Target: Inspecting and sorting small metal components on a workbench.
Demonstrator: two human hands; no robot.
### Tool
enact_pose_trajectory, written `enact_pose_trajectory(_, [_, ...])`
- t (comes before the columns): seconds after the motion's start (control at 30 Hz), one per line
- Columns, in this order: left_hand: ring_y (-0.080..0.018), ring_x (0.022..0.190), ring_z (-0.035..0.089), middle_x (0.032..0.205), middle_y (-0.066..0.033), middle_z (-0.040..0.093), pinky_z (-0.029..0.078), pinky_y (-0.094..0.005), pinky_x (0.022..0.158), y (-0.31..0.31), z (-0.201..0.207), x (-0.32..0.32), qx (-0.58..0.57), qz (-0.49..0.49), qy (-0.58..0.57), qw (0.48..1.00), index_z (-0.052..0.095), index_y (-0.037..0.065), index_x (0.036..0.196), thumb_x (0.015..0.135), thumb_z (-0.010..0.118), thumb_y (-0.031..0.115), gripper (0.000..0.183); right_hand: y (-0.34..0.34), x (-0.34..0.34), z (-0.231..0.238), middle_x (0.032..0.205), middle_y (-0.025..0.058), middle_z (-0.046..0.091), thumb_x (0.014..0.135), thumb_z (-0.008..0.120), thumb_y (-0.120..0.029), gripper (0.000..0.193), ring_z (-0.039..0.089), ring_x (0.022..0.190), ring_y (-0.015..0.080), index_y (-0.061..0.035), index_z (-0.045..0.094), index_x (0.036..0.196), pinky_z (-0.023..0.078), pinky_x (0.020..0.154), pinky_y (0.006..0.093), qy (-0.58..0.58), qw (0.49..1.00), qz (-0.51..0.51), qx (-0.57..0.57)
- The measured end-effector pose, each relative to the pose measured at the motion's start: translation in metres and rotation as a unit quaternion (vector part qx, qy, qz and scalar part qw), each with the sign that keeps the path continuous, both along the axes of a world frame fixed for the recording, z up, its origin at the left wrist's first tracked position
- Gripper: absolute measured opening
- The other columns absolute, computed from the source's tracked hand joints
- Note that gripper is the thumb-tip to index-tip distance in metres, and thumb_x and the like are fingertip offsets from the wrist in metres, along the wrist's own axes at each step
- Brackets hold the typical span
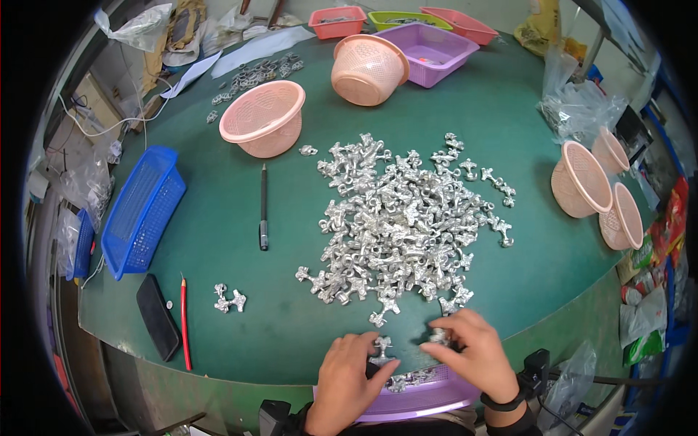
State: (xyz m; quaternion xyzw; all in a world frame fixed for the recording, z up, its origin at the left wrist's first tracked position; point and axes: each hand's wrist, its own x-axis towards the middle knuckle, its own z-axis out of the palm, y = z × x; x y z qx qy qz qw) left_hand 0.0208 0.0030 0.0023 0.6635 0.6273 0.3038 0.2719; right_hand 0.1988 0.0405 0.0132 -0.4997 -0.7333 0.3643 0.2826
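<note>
A large heap of small silver metal castings (407,218) lies in the middle of the green table. Just below its near edge, my left hand (349,378) has a silver metal casting (382,347) between thumb and fingers. My right hand (472,356), curled in a pinch, grips another silver casting (439,336) that the fingers partly cover. Beneath both hands, at the table's front edge, sits a purple basket (429,400) with several castings in it.
Left on the table (218,218) are a blue basket (142,211), black phone (158,316), red pencil (185,327), black pen (264,211) and a few stray castings (230,299). Pink baskets (265,120) stand behind the heap and at right (582,179). A purple tray (436,54) is at the back.
</note>
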Motion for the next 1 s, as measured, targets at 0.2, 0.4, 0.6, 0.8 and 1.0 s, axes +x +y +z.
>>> enact_pose_trajectory(0.2, [-0.0229,0.066,0.046,0.07,-0.0079,0.047,0.036,-0.0301,0.057,-0.004,0.006,0.004,0.025,-0.011,0.08,0.996,0.05,0.002,0.071,0.056,0.066,0.012,0.024,0.001,0.005,0.01,0.073,0.0078,0.048,0.062,0.064,-0.015,0.03,0.046,0.065,0.0231,-0.0043,0.052,0.087,0.038,0.058,0.0306,-0.035,0.998,-0.012,-0.051])
enact_pose_trajectory(0.4, [-0.0181,0.059,0.049,0.065,-0.0083,0.05,0.038,-0.0271,0.053,-0.003,0.003,0.0,-0.016,-0.023,0.005,1.0,0.048,0.001,0.071,0.061,0.064,0.009,0.021,-0.003,0.008,0.003,0.072,0.0085,0.049,0.064,0.061,-0.01,0.025,0.047,0.068,0.0235,-0.0019,0.05,0.084,0.038,0.058,0.0311,-0.063,0.994,0.071,0.055])
enact_pose_trajectory(0.6, [-0.0119,0.075,0.054,0.083,-0.0135,0.057,0.043,-0.0205,0.062,-0.009,0.001,-0.003,-0.261,0.037,-0.394,0.881,0.041,-0.004,0.094,0.075,0.053,0.008,0.025,-0.013,-0.003,0.008,0.067,0.0095,0.049,0.064,0.06,-0.008,0.029,0.049,0.066,0.0257,0.0011,0.046,0.088,0.039,0.06,0.033,-0.05,0.993,-0.011,-0.103])
enact_pose_trajectory(0.8, [-0.0142,0.084,0.052,0.091,-0.016,0.054,0.042,-0.0236,0.073,-0.005,0.01,-0.003,-0.33,-0.063,-0.499,0.799,0.03,-0.002,0.114,0.077,0.046,0.001,0.041,-0.013,0.001,0.004,0.067,0.0101,0.049,0.064,0.06,-0.007,0.024,0.05,0.062,0.0226,0.0007,0.049,0.084,0.04,0.057,0.029,-0.051,0.993,0.013,-0.11])
enact_pose_trajectory(1.0, [-0.0139,0.091,0.048,0.098,-0.0146,0.051,0.039,-0.0218,0.076,-0.007,0.012,-0.001,-0.312,-0.075,-0.508,0.799,0.03,-0.001,0.115,0.076,0.045,-0.004,0.042,-0.017,0.008,-0.007,0.075,0.0055,0.053,0.067,0.059,0.0,0.02,0.051,0.068,0.0093,0.0013,0.05,0.084,0.041,0.059,0.0207,0.266,0.931,-0.018,-0.248])
